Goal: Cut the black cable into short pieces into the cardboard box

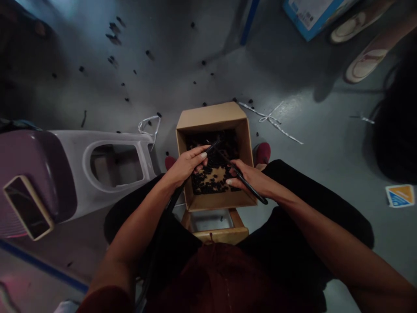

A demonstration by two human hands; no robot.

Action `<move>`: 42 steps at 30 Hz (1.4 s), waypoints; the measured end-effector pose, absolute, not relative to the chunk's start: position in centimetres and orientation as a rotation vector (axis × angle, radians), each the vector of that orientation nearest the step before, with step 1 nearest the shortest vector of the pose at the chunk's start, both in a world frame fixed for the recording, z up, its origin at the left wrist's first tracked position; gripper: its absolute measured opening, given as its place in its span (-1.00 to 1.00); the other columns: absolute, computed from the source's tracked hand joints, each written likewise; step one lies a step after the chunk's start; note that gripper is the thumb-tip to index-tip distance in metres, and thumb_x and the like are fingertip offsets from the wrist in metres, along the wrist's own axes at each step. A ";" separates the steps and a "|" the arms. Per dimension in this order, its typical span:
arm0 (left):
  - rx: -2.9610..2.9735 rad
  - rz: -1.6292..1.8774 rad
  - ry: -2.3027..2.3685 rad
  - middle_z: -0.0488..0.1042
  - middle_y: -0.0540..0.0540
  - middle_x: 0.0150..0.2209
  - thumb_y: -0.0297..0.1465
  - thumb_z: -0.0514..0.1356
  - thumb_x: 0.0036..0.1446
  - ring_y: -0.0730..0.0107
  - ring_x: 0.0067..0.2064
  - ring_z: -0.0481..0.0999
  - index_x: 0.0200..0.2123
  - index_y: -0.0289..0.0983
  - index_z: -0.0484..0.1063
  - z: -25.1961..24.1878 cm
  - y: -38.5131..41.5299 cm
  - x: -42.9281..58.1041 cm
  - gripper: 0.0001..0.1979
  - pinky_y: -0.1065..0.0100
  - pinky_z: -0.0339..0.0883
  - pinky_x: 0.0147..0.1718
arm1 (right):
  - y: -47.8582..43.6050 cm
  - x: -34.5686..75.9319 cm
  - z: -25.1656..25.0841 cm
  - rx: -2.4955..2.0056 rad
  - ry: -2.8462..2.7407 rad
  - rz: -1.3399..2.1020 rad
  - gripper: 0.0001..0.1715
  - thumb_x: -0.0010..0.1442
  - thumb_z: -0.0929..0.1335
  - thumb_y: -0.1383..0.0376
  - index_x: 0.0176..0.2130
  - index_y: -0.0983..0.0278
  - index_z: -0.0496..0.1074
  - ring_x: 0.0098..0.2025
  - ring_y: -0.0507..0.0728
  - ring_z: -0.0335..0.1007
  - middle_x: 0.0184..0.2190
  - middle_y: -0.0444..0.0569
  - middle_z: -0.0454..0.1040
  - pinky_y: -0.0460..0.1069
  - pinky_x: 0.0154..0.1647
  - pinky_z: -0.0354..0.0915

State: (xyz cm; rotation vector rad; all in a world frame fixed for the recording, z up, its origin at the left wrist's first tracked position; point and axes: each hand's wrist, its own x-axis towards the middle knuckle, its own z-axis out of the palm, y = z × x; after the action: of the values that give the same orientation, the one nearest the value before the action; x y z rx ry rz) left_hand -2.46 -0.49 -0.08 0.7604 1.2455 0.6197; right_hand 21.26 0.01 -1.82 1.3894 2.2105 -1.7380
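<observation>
My left hand [192,163] is closed on a black ribbed tube [213,145], its end sticking out past the fingertips over the box. The rest of the tube runs back under my left wrist and down beside the forearm. In my right hand [244,176] is a pair of black-handled scissors [249,184]; their dark blades reach toward the tube end, and I cannot tell whether they touch it. Below both hands stands an open cardboard box [213,115] with many short black cut pieces [208,184] inside.
The box rests on a small wooden stool [224,236] between my knees. To the left, a phone [28,208] lies on a purple and grey plastic stool [61,174]. Black bits and white ties [270,118] litter the floor. Another person's feet [365,65] and a blue carton [308,32] are upper right.
</observation>
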 end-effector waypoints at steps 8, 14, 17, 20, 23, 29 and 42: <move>0.669 0.636 1.232 0.33 0.01 -0.47 -0.23 0.21 0.07 0.65 -0.55 0.17 0.07 -0.30 0.37 -0.5 -0.7 -1.7 -0.50 0.51 0.00 -0.59 | -0.3 20.9 -2.2 1.414 2.130 -1.813 -0.36 0.11 0.32 0.01 0.09 0.24 0.18 -0.21 0.23 0.40 -0.15 0.08 0.43 0.09 -0.22 0.30; 0.714 0.597 1.271 0.35 0.01 -0.46 -0.23 0.19 0.09 0.64 -0.56 0.17 0.07 -0.29 0.37 -0.8 -1.0 -1.3 -0.51 0.50 0.02 -0.58 | -0.4 20.8 -2.4 1.458 2.154 -1.873 -0.38 0.11 0.32 0.02 0.08 0.24 0.21 -0.24 0.20 0.39 -0.14 0.09 0.43 0.08 -0.22 0.29; 0.739 0.559 1.284 0.35 0.00 -0.47 -0.24 0.18 0.10 0.64 -0.56 0.16 0.07 -0.31 0.37 -0.8 -1.1 -1.3 -0.52 0.49 0.01 -0.58 | -0.3 20.8 -2.6 1.430 2.186 -1.856 -0.42 0.16 0.28 0.04 0.09 0.25 0.20 -0.21 0.21 0.38 -0.13 0.09 0.42 0.08 -0.18 0.28; 0.773 0.526 1.284 0.34 0.00 -0.47 -0.26 0.16 0.11 0.64 -0.56 0.15 0.06 -0.32 0.37 -0.7 -1.1 -1.3 -0.54 0.51 0.00 -0.59 | -0.5 20.9 -3.0 1.418 2.232 -1.779 -0.46 0.18 0.25 0.07 0.08 0.26 0.21 -0.17 0.21 0.37 -0.12 0.09 0.41 0.07 -0.17 0.27; 0.793 0.513 1.295 0.32 0.02 -0.48 -0.26 0.14 0.12 0.66 -0.58 0.14 0.04 -0.34 0.37 -0.6 -1.0 -1.2 -0.56 0.52 -0.01 -0.61 | -0.8 20.9 -3.3 1.452 2.276 -1.659 -0.51 0.19 0.24 0.10 0.04 0.30 0.23 -0.16 0.21 0.37 -0.14 0.09 0.41 0.05 -0.19 0.25; 0.861 0.471 1.339 0.31 0.03 -0.50 -0.30 0.07 0.18 0.65 -0.60 0.14 -0.12 -0.35 0.40 -0.9 -1.0 -0.7 -0.72 0.52 -0.01 -0.61 | -1.1 20.7 -3.5 1.462 2.278 -1.480 -0.64 0.19 0.21 0.20 -0.03 0.29 0.24 -0.25 0.18 0.37 -0.23 0.07 0.43 0.02 -0.26 0.21; 1.089 0.378 1.355 0.25 0.02 -0.56 -0.29 0.05 0.20 0.60 -0.58 0.13 -0.51 -0.31 0.27 -1.7 -1.0 -0.9 -0.72 0.52 -0.01 -0.59 | -1.2 20.8 -3.6 1.451 2.191 -1.368 -0.75 0.20 0.18 0.19 -0.14 0.22 0.25 -0.39 0.14 0.34 -0.37 0.00 0.45 -0.05 -0.42 0.04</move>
State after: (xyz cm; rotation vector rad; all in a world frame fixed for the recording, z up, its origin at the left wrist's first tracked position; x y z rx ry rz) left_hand -0.87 -1.00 -1.73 1.0890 1.3547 0.3778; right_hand 20.80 -1.15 -3.61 1.4509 2.1909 -1.3681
